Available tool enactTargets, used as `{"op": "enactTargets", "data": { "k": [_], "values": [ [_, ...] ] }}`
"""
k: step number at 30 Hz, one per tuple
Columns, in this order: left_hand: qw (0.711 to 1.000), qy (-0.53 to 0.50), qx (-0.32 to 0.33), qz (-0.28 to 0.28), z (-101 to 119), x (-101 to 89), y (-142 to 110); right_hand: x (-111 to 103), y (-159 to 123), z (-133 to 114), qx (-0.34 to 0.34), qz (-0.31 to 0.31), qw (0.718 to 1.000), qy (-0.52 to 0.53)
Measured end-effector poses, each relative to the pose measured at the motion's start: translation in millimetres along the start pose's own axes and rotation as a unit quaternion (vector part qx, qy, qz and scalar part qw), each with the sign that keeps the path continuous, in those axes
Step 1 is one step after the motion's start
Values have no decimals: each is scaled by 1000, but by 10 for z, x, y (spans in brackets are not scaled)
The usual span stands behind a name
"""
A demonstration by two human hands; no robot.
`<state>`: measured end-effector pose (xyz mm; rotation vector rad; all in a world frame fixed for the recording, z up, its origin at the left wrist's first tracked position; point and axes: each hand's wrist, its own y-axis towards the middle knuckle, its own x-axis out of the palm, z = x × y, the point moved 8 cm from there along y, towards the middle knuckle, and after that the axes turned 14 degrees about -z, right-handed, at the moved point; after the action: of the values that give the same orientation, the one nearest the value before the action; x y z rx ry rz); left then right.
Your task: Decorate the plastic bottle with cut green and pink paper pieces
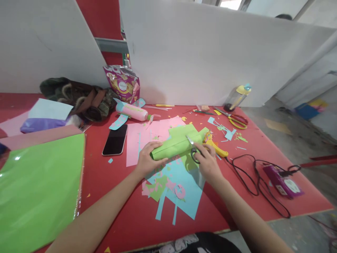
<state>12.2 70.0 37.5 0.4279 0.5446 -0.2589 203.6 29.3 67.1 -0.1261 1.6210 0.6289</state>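
A tube wrapped in green paper (pixel 173 144) lies slanted in front of me, with a seam along its upper side. My left hand (pixel 149 158) grips its left end, thumb below and fingers over the top. In my right hand (pixel 207 160) is a small pair of scissors (pixel 190 140) with dark handles, its blades resting over the tube's right part. Beneath are sheets of pink paper (pixel 133 147) and blue paper (pixel 193 196), strewn with cut scraps. A yellow glue gun (pixel 219 151) lies just right of my right hand.
A pink paper airplane model (pixel 133 111) and a phone (pixel 115 140) lie to the left, beyond them a snack bag (pixel 122 84). A purple power strip (pixel 283 182) with a black cord is at right. Pliers (pixel 238 121) and a bottle (pixel 237 98) stand back right; green sheets (pixel 39 189) lie left.
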Motion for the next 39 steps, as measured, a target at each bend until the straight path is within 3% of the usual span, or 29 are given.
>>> {"op": "enactTargets", "data": {
  "k": [6, 11, 14, 23, 28, 33, 39],
  "values": [
    [1000, 9, 1, 2, -7, 1, -1, 56, -19, -426, -99, -9, 993, 70],
    [1000, 11, 1, 3, 15, -12, 10, 24, 5, -539, -103, -1, 991, 82],
    [1000, 6, -5, 6, 14, -19, 18, 39, 6, -644, -147, -17, 984, 97],
    [1000, -8, -17, -2, -15, -5, 21, 86, -11, -665, -166, -26, 980, 109],
    [1000, -12, -16, -5, -23, -5, 19, 21, 34, -645, -145, -6, 984, 101],
    [1000, -16, -25, -8, -42, 4, 22, -15, 51, -779, -182, -35, 976, 118],
    [1000, -20, -18, -1, -22, -2, 22, -171, 147, -749, -177, -15, 972, 153]
  ]
}}
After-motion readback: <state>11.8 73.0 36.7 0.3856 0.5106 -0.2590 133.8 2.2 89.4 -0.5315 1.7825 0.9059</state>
